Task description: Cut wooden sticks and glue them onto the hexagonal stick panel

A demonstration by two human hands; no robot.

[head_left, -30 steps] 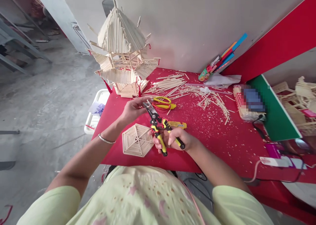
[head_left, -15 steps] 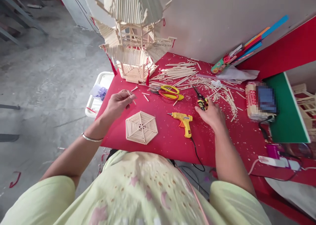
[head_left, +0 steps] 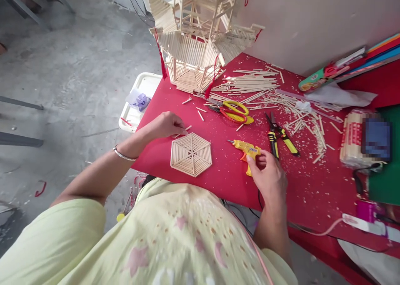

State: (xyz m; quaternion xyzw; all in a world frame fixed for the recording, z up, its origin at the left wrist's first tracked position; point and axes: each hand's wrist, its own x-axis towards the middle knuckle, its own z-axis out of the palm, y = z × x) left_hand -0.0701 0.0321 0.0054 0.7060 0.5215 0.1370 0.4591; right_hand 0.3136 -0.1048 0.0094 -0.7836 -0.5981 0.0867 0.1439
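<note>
Between the fingers of my left hand (head_left: 167, 124) is a short wooden stick (head_left: 184, 131), at the upper left edge of a hexagonal panel made of sticks (head_left: 191, 155). The panel lies flat on the red table. My right hand (head_left: 269, 174) has its thumb and fingers around the handle of a yellow glue gun (head_left: 246, 147), whose nozzle points left toward the panel. Just beyond that hand lie black-and-yellow cutters (head_left: 278, 137) with spread handles. Yellow-handled scissors and red-handled pliers (head_left: 233, 112) lie overlapping farther back.
A stick-built pagoda model (head_left: 193, 47) with red tassels stands at the back left. Loose sticks (head_left: 253, 85) are strewn near the wall. A stick bundle (head_left: 351, 137) and power strip (head_left: 359, 223) are at right. A white stool (head_left: 146, 85) stands beyond the table's left edge.
My right hand has let go of the cutters and moved to the glue gun's handle. My left hand has brought the stick down to the panel's edge. The view has shifted right.
</note>
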